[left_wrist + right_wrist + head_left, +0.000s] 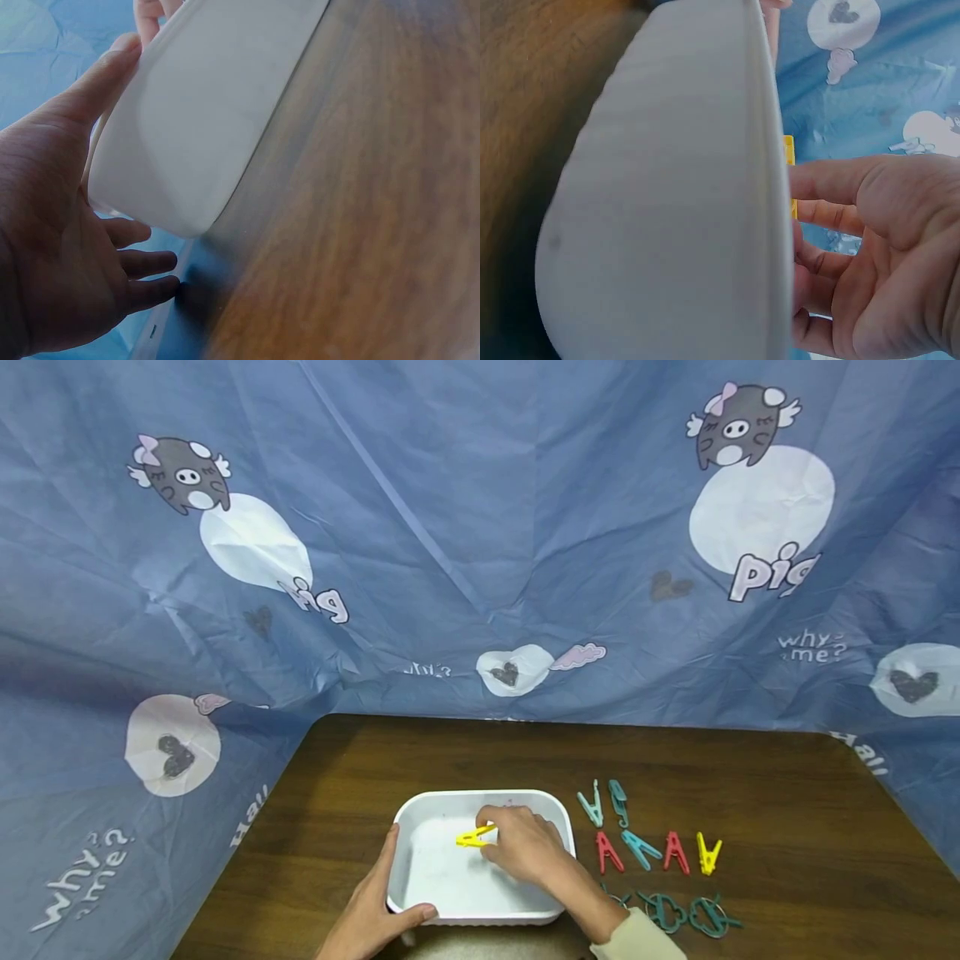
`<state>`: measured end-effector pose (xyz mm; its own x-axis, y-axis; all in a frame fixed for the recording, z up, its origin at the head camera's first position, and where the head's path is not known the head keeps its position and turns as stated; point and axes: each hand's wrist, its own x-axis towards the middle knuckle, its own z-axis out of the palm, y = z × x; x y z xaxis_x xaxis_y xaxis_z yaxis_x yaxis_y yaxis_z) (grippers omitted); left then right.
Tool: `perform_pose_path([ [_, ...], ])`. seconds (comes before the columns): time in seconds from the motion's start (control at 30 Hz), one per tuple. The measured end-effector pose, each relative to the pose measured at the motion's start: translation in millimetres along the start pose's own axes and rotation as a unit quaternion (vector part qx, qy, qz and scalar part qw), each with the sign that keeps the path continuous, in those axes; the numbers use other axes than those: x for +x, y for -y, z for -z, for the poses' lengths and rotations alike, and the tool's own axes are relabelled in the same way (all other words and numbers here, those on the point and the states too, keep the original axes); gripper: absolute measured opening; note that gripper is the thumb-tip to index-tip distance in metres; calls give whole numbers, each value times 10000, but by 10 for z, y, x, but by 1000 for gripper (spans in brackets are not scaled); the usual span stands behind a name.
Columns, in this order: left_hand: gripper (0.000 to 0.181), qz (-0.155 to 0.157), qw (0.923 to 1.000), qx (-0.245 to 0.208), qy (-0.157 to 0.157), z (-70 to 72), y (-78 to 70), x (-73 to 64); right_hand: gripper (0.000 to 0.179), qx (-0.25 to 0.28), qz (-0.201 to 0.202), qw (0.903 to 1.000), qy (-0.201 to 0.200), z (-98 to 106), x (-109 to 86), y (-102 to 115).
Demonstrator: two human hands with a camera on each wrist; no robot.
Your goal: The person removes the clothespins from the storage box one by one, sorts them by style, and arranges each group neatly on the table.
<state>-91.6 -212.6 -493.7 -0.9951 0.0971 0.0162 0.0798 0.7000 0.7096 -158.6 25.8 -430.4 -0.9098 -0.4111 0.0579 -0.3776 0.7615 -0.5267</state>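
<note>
In the head view, a white rectangular tray (442, 885) stands on the table. My left hand (369, 897) spans its near left corner, thumb at the near rim and fingers along the left side. The left wrist view shows that hand (67, 217) with several fingers fairly straight and spread beside the tray's wall (202, 112). Over the tray, my right hand (525, 843) pinches a yellow clothespin (472, 837) between thumb and fingers. From the right wrist, the tray wall (667, 202) hides most of the clothespin (789, 150) beyond my right hand (885, 247).
Right of the tray lie a pale teal clothespin (592, 804), a dark teal one (618, 802), a blue one (641, 848), red ones (676, 852) and a yellow one (707, 854). Nearer are several dark green clips with rings (708, 916). A blue printed cloth (450, 568) hangs behind the table.
</note>
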Motion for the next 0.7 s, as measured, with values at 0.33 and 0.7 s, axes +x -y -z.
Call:
perform_pose_path([
  [0.33, 120, -190, 9993, 137, -299, -19, 39, -17, 26, 100, -199, 9995, -205, 235, -94, -183],
  [0.7, 120, -73, 9998, 104, -163, -20, 57, -2, 28, 64, -937, 9944, -477, 510, -205, -484],
])
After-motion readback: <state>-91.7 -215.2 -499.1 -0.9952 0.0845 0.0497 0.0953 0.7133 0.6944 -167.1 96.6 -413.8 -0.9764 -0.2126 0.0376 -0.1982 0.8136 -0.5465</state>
